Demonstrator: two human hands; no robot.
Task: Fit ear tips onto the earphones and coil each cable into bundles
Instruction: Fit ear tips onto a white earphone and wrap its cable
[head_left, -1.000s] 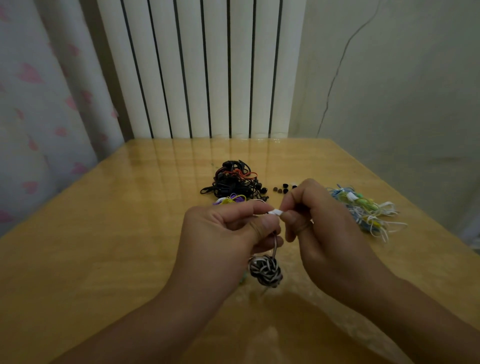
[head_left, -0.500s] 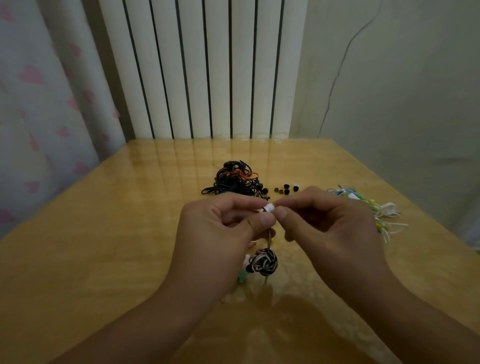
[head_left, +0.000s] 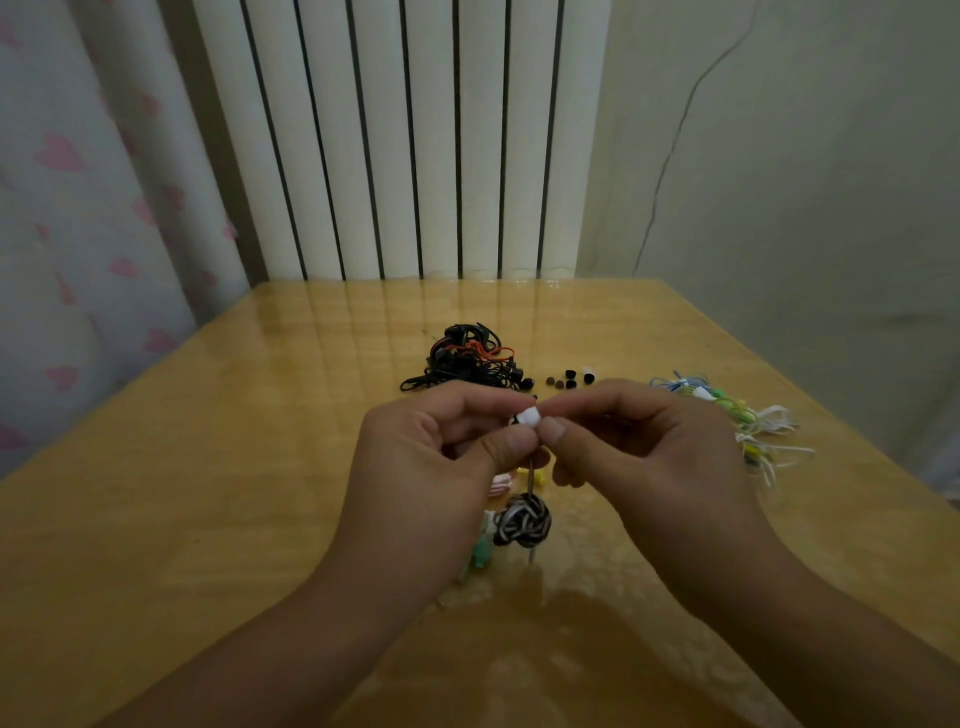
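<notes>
Glossy wood table (head_left: 218, 493); left hand (head_left: 441, 467) pinches earphone (head_left: 515, 420), right hand (head_left: 639, 447) at 3 o'clock pinches white ear tip (head_left: 531, 415); knotted cable bundle (head_left: 521, 526) hangs at 6.

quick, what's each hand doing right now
Left hand: pinching the earphone.
Right hand: pinching the white ear tip.

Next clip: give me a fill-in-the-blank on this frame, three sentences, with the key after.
1. Both hands, left hand and right hand, pinch a small ear tip whose colour is ____.
2. The black-and-white coiled bundle hangs ____ the hands.
3. The loose dark ear tips lie on the table to the ____ of the black cable pile.

Missing words: white; below; right
</notes>
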